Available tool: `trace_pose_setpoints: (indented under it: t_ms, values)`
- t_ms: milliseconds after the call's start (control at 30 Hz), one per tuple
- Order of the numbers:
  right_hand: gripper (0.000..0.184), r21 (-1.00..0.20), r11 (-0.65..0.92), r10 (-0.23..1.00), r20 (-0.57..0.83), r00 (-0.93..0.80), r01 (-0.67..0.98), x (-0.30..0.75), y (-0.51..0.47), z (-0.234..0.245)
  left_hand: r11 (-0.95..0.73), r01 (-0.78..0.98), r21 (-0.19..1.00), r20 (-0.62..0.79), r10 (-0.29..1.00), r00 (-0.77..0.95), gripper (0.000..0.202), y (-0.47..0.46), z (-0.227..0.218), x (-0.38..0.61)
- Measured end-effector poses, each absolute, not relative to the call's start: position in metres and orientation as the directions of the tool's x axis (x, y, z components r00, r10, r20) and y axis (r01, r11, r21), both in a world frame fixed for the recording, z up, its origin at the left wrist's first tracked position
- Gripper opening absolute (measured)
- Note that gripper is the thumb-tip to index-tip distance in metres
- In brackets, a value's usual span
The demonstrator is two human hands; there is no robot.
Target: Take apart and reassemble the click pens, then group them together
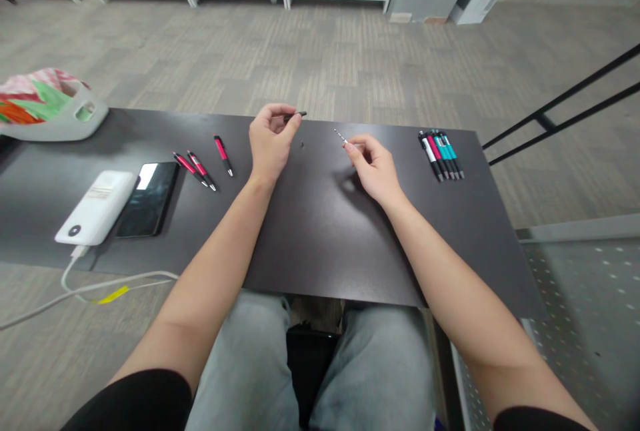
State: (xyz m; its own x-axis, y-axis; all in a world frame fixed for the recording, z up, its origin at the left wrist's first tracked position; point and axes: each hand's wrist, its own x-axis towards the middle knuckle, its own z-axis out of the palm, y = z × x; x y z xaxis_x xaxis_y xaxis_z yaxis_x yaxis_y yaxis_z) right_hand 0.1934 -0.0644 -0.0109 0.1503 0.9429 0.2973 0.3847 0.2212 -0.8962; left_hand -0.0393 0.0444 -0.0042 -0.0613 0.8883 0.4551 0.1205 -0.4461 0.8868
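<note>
My left hand [270, 141] is raised over the far edge of the table, thumb and fingers closed on a short dark pen part [300, 114]. To its right, my right hand [374, 165] pinches a thin silvery pen piece [339, 135] that points up and to the left. Its lower end is hidden in the fingers. The two pieces are apart. Between the hands a tiny dark piece [302, 145] lies on the black table [330, 237]; it is too small to name.
Several pens [441, 155] lie side by side at the right, white, pink and teal. Three pink-and-black pens [223, 155] lie left of my left hand. Farther left are a black phone [149, 201], a white power bank [97, 207] with a cable [75, 271], and a white basket [83, 117].
</note>
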Motion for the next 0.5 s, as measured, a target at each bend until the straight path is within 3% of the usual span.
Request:
trace_pose_setpoints:
  t_ms: [100, 267, 500]
  values:
    - [0.042, -0.896, 0.228, 0.938, 0.307, 0.161, 0.381, 0.196, -0.062, -0.014, -0.488, 0.334, 0.806, 0.516, 0.856, 0.006, 0.017, 0.037, -0.002, -0.042]
    - [0.041, -0.891, 0.229, 0.934, 0.314, 0.170, 0.392, 0.198, -0.061, -0.014, -0.483, 0.680, 0.552, 0.482, 0.850, 0.213, 0.019, 0.014, 0.011, -0.036]
    - [0.039, -0.882, 0.226, 0.937, 0.312, 0.154, 0.413, 0.199, -0.063, -0.010, -0.423, 0.793, 0.438, 0.292, 0.901, 0.320, 0.021, 0.001, 0.020, -0.029]
